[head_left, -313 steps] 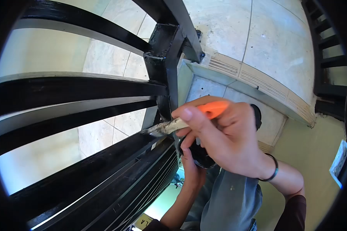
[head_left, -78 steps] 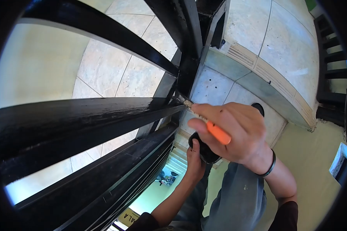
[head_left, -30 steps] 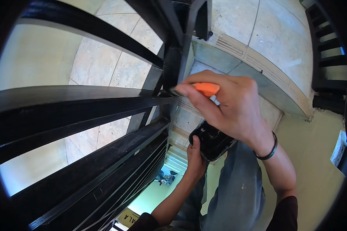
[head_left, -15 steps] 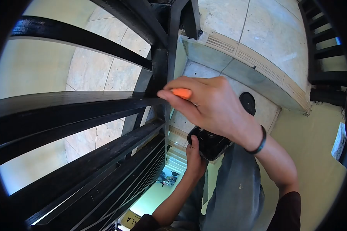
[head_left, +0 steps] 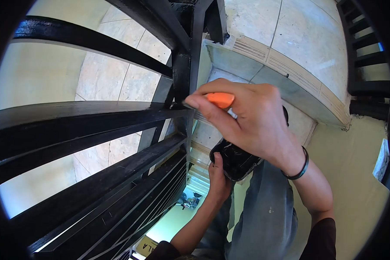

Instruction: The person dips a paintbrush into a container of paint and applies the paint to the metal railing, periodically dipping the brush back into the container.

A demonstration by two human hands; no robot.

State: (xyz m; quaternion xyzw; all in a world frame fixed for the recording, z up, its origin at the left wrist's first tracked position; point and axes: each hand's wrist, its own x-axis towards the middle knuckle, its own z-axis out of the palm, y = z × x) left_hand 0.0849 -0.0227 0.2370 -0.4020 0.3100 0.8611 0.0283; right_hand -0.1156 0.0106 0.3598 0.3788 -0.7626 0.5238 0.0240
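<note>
My right hand is closed round a paintbrush with an orange handle. The brush end, mostly hidden by my fingers, is at the joint where a black rail meets the black post. Lower down, my left hand grips the edge of a black container, thumb over its rim. Wet-looking black paint shows inside it. The container is below my right hand, in front of my knee.
Several black rails run along the left. Behind the hands is a tiled step with a ridged edge. Another black railing stands at the far right, beside a pale wall. A yellow sign shows at the bottom.
Over the last half second my right hand has shifted slightly right with the brush. Compared with the oldest frame, the brush is higher on the railing and the container is more exposed.
</note>
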